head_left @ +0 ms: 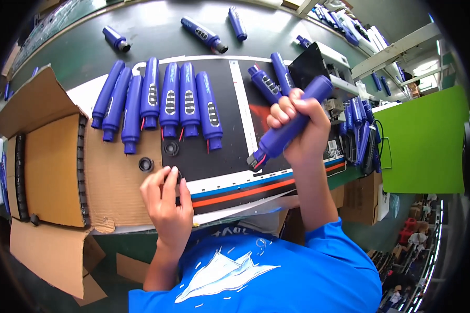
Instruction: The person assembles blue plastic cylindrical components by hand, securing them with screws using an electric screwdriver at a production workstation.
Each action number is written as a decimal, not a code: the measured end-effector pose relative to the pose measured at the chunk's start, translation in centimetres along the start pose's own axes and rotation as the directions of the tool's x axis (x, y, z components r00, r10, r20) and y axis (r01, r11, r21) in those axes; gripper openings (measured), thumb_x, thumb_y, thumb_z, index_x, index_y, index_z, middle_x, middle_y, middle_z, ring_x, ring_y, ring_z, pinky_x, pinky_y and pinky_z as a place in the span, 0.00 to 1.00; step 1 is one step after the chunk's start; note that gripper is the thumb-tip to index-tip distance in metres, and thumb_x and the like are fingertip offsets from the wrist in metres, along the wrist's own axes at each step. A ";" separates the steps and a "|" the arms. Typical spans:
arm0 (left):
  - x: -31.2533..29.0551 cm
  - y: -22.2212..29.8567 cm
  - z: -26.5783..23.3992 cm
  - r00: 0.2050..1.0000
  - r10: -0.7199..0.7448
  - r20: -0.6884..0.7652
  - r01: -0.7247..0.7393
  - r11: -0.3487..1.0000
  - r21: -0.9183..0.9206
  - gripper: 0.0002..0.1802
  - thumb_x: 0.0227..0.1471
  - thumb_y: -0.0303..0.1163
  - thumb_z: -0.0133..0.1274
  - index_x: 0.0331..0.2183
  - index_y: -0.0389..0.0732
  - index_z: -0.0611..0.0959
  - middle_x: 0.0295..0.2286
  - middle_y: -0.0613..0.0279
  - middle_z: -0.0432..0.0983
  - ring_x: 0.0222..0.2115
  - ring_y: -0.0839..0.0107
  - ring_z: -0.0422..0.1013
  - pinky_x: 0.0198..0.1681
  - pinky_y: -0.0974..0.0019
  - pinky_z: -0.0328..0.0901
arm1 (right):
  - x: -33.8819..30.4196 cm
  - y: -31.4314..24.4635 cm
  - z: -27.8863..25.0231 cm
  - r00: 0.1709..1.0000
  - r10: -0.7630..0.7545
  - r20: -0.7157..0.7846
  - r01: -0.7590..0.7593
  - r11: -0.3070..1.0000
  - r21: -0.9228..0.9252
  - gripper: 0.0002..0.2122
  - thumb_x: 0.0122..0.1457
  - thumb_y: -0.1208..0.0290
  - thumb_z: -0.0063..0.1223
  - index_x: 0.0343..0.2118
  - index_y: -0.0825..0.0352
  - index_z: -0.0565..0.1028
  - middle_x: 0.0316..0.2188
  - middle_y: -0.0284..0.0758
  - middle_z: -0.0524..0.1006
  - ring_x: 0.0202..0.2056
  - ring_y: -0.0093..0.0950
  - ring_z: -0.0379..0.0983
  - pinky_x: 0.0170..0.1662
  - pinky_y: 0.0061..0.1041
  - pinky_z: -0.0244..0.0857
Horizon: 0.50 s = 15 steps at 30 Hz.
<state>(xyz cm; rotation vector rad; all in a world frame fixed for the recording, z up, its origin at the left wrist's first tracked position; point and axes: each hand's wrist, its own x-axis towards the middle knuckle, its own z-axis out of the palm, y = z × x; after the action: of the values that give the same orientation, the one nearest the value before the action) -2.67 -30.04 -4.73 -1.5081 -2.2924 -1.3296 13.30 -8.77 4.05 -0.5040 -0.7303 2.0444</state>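
Note:
My right hand (pixel 303 120) is closed around a blue tube-shaped handle (pixel 284 136), raised above the bench and tilted. Red wire and a dark connector show at the handle's lower left end. My left hand (pixel 167 201) is low over the cardboard's right edge, thumb and fingers curled around a black ring cap (pixel 179 176), mostly hidden behind the fingertips. Close by lie two more black ring caps, one on the cardboard (pixel 146 165) and one by the mat's edge (pixel 171 148). Several similar blue handles (pixel 170 101) lie side by side beyond them, red wires at their near ends.
An open cardboard box (pixel 52 172) stands at the left. More blue handles (pixel 203 34) lie on the far green surface, and two (pixel 266 83) rest by a dark panel (pixel 309 65). Several more fill a holder (pixel 357 130) at the right, beside a bright green board (pixel 423 141).

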 end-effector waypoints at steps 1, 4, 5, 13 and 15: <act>0.0 0.2 -0.2 0.999 -0.042 -0.011 0.041 0.998 -0.047 0.17 0.46 0.18 0.62 0.42 0.32 0.83 0.41 0.49 0.76 0.42 0.53 0.72 0.46 0.57 0.68 | 1.9 -0.6 0.3 0.998 0.066 0.012 -0.066 0.997 -0.030 0.06 0.56 0.71 0.51 0.32 0.63 0.67 0.22 0.33 0.68 0.27 0.27 0.69 0.34 0.31 0.67; 0.2 -0.2 -0.2 1.000 0.015 -0.010 -0.015 0.997 -0.072 0.17 0.43 0.18 0.63 0.40 0.33 0.83 0.39 0.51 0.75 0.39 0.54 0.71 0.43 0.56 0.68 | 7.9 -1.8 1.5 0.992 0.092 -0.084 -0.109 0.965 -0.237 0.06 0.55 0.71 0.52 0.32 0.67 0.68 0.25 0.35 0.71 0.28 0.30 0.71 0.37 0.33 0.71; 0.2 -0.2 -0.3 1.000 0.014 0.016 -0.012 0.993 -0.113 0.17 0.42 0.18 0.64 0.39 0.33 0.83 0.37 0.51 0.75 0.39 0.53 0.71 0.43 0.56 0.68 | 9.8 -2.0 1.9 0.987 0.118 -0.108 -0.143 0.953 -0.267 0.07 0.54 0.73 0.51 0.34 0.67 0.67 0.26 0.37 0.72 0.29 0.32 0.72 0.39 0.34 0.72; 0.9 0.7 -0.2 0.958 0.243 0.155 -0.217 0.962 -0.168 0.17 0.43 0.26 0.66 0.39 0.37 0.84 0.35 0.58 0.76 0.33 0.62 0.72 0.37 0.59 0.64 | 28.4 -4.5 -3.4 0.934 -0.106 -0.341 -0.210 0.611 -0.763 0.10 0.51 0.77 0.56 0.37 0.70 0.71 0.28 0.40 0.73 0.31 0.36 0.77 0.35 0.42 0.75; 1.1 0.7 -0.1 0.959 0.247 0.141 -0.225 0.962 -0.157 0.17 0.43 0.27 0.66 0.39 0.37 0.84 0.36 0.58 0.75 0.32 0.62 0.72 0.37 0.59 0.64 | 32.7 -5.0 -6.2 0.882 -0.347 -0.317 -0.261 0.200 -0.944 0.15 0.49 0.72 0.64 0.39 0.74 0.76 0.31 0.43 0.78 0.32 0.38 0.79 0.35 0.41 0.75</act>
<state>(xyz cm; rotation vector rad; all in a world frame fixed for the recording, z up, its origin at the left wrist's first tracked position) -2.70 -29.31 -3.69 -1.9291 -2.0558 -1.3712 2.73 22.95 0.28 -1.6463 -1.6972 0.9559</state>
